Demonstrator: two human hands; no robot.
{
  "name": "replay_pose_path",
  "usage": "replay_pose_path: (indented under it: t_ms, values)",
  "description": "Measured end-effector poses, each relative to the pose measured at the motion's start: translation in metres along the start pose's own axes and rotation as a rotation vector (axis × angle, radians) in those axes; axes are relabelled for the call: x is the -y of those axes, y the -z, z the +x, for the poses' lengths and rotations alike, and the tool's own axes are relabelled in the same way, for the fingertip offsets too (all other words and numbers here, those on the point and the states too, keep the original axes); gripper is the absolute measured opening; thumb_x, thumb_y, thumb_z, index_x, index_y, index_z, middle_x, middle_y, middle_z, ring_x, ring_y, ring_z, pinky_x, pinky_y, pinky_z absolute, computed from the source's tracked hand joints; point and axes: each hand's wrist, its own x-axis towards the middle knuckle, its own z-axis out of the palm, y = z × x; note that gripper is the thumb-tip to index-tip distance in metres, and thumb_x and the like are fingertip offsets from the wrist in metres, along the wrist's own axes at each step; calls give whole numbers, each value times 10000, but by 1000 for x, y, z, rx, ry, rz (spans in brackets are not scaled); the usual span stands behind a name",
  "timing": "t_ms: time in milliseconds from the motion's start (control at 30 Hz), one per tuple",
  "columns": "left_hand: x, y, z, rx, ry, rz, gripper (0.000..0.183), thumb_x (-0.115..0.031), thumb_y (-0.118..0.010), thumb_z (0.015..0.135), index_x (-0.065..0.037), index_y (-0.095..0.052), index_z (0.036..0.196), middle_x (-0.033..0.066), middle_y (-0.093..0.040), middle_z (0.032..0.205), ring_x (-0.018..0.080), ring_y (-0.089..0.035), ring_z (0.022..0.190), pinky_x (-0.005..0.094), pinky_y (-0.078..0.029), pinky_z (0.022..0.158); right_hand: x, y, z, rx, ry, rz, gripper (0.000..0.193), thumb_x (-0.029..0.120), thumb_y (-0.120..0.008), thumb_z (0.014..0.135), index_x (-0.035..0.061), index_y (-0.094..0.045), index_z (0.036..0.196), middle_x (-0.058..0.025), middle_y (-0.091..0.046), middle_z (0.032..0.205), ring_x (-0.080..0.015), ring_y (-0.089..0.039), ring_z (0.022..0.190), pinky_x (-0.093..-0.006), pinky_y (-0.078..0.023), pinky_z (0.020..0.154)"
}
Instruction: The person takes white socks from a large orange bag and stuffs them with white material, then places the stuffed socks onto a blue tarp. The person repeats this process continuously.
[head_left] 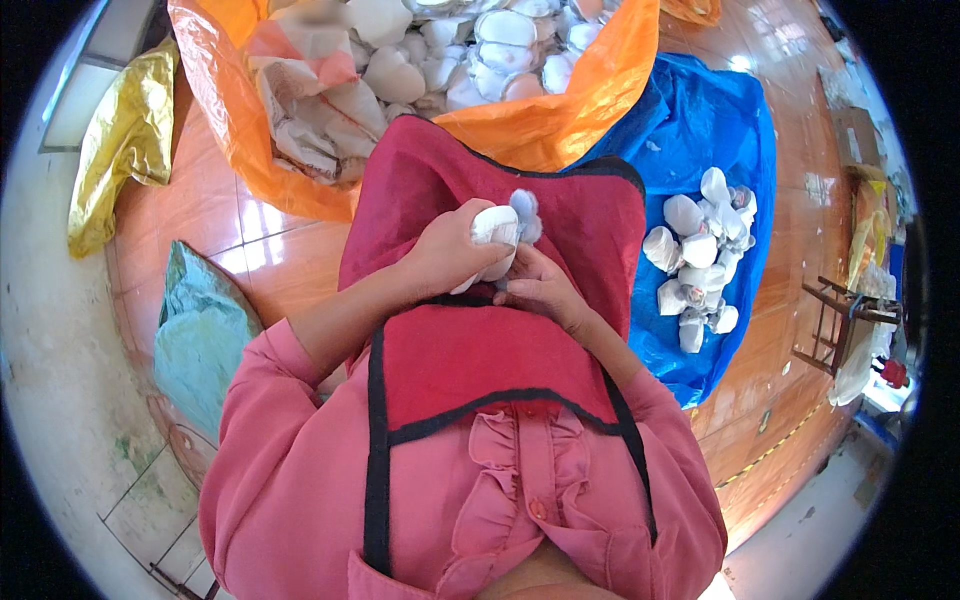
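Observation:
Above my red apron [500,350], my left hand [445,245] is closed around a white, rounded, padded-looking fabric piece [493,228] with a stitched edge. A fluffy grey-blue tuft [526,212] sticks out beside its upper right edge. My right hand [545,285] has its fingers bent against the lower right side of the same piece. A small bit of grey-blue material shows by those fingertips. The underside of the piece and part of the right fingers are hidden.
Ahead, a big orange sack [610,85] holds many similar white pieces [505,45]. On a blue plastic sheet [650,350] to the right lie several white bundles [700,250]. A teal sack [205,335] and a yellow sack [125,145] are leftward; a wooden stool [840,325] stands far right.

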Motion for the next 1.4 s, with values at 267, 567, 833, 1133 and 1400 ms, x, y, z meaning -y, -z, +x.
replay_pose_path:
  t_ms: [267,567,833,1133,1400]
  values:
    - [6,-1,4,182,105,-133,441,-211,-671,840,-8,-564,1217,154,-645,1078,242,-623,997,368,-488,891,14,18,1,-52,-297,-289,355,274,-606,955,113,-532,1264,28,-586,946,-83,-499,768,-233,-420,638]
    - [-1,34,-2,575,-282,196,536,-165,-645,844,-20,-485,1335,207,-613,1162,344,-615,1083,404,-471,934,-6,35,-15,117,-262,-562,339,331,-489,1003,51,-675,1042,6,-637,953,-122,-541,894,-322,-466,817]
    - [21,34,8,627,-150,222,390,-121,-696,832,-37,-607,1202,139,-703,966,243,-689,895,372,-524,794,-25,13,-6,-8,63,-579,469,409,-650,918,-10,-638,1130,-36,-639,1077,-128,-548,1017,-319,-449,898]
    - [-39,22,17,810,-113,85,274,-139,-687,853,-42,-661,1108,27,-697,947,127,-642,893,303,-511,810,6,-13,-8,-2,-44,-511,497,368,-683,899,23,-590,1245,-52,-636,1127,-158,-553,1067,-323,-438,934]
    - [-33,15,24,697,-562,513,210,-271,-680,817,-64,-674,848,186,-650,743,371,-647,723,456,-489,622,-17,0,9,-38,66,-420,509,364,-686,897,28,-575,1263,-49,-627,1147,-159,-546,1084,-322,-430,949]
